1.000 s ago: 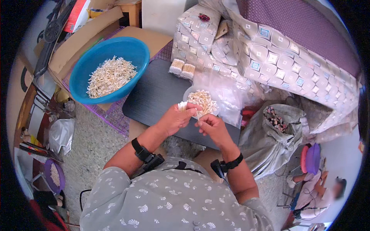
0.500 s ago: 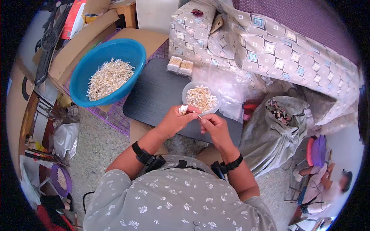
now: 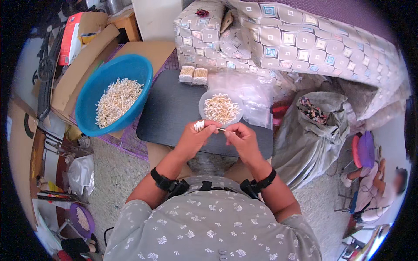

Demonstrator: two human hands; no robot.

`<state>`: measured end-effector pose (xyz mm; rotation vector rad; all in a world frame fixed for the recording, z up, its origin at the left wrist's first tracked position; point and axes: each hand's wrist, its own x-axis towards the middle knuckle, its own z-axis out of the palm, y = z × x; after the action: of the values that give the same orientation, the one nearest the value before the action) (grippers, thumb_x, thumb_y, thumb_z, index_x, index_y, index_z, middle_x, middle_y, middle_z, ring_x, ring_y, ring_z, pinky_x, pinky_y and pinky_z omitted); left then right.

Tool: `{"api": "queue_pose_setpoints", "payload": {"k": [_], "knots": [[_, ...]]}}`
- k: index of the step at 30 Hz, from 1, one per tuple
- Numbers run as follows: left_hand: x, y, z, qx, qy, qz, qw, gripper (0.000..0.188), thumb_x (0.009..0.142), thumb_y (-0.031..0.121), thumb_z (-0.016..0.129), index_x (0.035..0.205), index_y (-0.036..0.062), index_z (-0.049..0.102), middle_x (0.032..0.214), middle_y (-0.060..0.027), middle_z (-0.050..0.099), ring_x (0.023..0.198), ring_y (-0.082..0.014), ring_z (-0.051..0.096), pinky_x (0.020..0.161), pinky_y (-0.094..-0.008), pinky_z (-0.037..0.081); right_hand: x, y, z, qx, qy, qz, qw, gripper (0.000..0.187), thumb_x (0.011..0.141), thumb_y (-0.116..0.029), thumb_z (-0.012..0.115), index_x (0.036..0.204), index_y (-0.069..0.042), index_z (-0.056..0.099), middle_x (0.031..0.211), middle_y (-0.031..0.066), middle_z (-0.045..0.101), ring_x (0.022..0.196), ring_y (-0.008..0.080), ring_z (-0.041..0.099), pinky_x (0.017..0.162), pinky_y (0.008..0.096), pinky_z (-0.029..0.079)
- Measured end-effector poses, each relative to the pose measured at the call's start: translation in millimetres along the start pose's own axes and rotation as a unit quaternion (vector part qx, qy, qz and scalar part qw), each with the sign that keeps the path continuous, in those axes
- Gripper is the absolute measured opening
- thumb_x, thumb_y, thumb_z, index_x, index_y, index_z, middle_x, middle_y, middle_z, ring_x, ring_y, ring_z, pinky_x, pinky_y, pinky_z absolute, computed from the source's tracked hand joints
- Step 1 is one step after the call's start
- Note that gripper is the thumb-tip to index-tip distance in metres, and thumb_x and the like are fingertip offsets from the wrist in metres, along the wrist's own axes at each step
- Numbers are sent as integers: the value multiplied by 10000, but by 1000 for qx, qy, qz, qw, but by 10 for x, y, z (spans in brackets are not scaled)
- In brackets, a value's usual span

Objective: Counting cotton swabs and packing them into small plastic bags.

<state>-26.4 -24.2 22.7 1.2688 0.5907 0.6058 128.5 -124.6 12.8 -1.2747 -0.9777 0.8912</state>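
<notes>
My left hand [image 3: 197,137] is closed around a small bunch of cotton swabs [image 3: 199,125], their white tips showing above the fingers. With thumb and finger my right hand [image 3: 242,138] pinches a single cotton swab [image 3: 221,129], whose other end meets the left fingertips. Just beyond both hands, a whitish round bowl [image 3: 202,105] heaped with loose swabs rests on the dark board [image 3: 167,104]. Two packed bundles of swabs [image 3: 193,75] stand at the board's far edge. Clear plastic bags [image 3: 257,102] lie right of the bowl.
At the left, a big blue basin [image 3: 82,119] of loose swabs stands tilted by cardboard [image 3: 163,51]. A grey sack [image 3: 300,143] slumps to the right. Behind is a patterned covered sofa [image 3: 296,43]. Another person [image 3: 374,191] sits far right, near purple basins.
The whole view has shifted and turned slightly. My hands still hold the bunch and the single swab, which now lies more level between them.
</notes>
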Motion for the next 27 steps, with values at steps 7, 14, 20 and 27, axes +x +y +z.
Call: {"api": "queue_pose_setpoints", "payload": {"k": [7, 14, 20, 27], "knots": [[-19, -64, 21, 74, -44, -47, 995, 145, 878, 202, 626, 904, 64, 663, 650, 75, 537, 490, -10, 384, 423, -184, 295, 20, -62, -13, 23, 8, -40, 999, 70, 878, -103, 609, 914, -47, 585, 756, -36, 569, 652, 38, 509, 566, 197, 414], [-19, -105, 54, 11, -67, -15, 998, 133, 862, 196, 652, 846, 66, 628, 638, 70, 526, 487, -14, 383, 418, -187, 292, -4, -76, -20, -72, -51, -91, 992, 100, 871, -127, 617, 916, -39, 604, 876, 28, 578, 755, 88, 528, 656, 230, 426], [7, -27, 10, 47, 9, -7, 999, 115, 847, 168, 660, 881, 60, 640, 650, 59, 541, 494, -16, 397, 421, -185, 303, -27, -122, -11, -117, -62, -67, 989, 111, 879, -138, 604, 902, -30, 595, 803, 13, 581, 696, 77, 516, 621, 229, 432], [6, -47, -11, -24, -44, -32, 998, 219, 865, 220, 651, 1003, 50, 667, 671, 67, 542, 503, -12, 386, 431, -170, 293, -62, -156, 50, -154, -88, -17, 984, 151, 854, -158, 624, 845, -16, 572, 696, 23, 578, 638, 83, 489, 580, 257, 422]]}}
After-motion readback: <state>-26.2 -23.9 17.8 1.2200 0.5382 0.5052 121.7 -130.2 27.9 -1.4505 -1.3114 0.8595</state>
